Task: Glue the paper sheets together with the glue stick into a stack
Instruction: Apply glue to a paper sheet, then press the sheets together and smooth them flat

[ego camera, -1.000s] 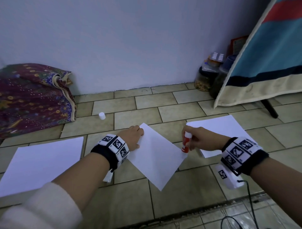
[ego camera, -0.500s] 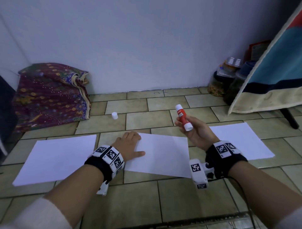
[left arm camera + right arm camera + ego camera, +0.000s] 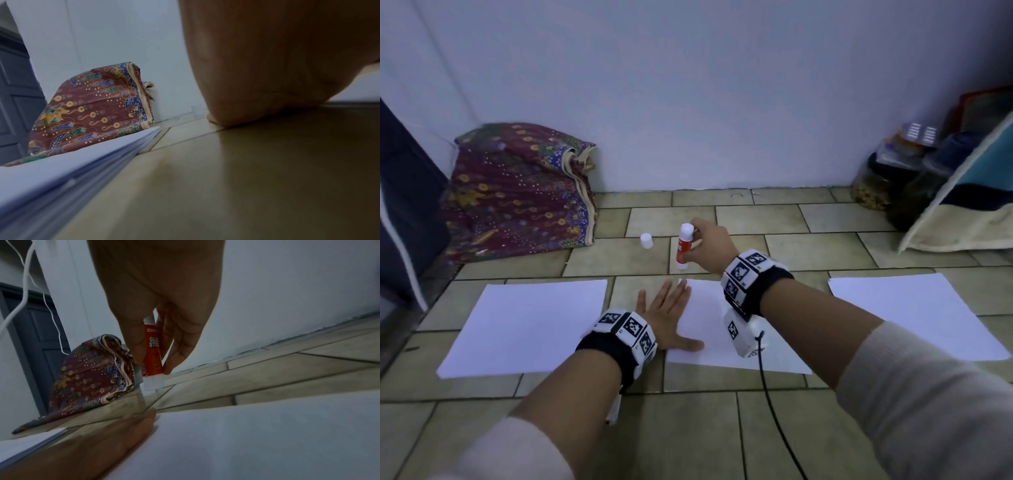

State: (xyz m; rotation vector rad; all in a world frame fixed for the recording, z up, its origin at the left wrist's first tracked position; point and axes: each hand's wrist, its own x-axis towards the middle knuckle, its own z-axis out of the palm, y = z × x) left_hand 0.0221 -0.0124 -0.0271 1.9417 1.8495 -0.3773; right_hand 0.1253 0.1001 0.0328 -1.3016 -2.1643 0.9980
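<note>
Your right hand pinched the glue stick, turned upright since the earlier frame, just right of its white cap on the far tiles | your left hand stayed spread flat on the middle paper sheet | paper stack lay left.

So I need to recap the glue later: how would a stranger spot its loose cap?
Start at the patterned folded cloth against the wall. On the floor tiles to its right stands the small white cap, just left of the glue stick the right hand holds. It alone is untouched, plain white.
</note>
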